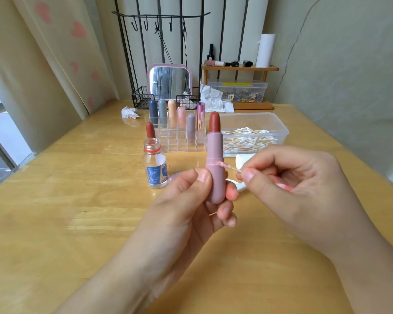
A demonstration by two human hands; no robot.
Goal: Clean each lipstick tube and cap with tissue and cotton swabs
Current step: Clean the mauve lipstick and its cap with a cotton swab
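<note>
Standing upright, lipstick tube (215, 168), bullet topmost

A small clear bottle (154, 165) standing uncapped on the wooden table (55, 200) carries a blue-and-white label (157, 174) printed with lines of fine text too small and blurred to read, and no other lettering is legible anywhere in view.

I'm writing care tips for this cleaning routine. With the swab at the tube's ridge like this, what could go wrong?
1. The red lipstick bullet stands fully extended above the mauve plastic tube; the right hand might brush and smear it.
2. The cotton swab's tip is already pink, so it may spread colour.
3. The uncapped clear glass bottle stands near the left hand and could tip.
</note>
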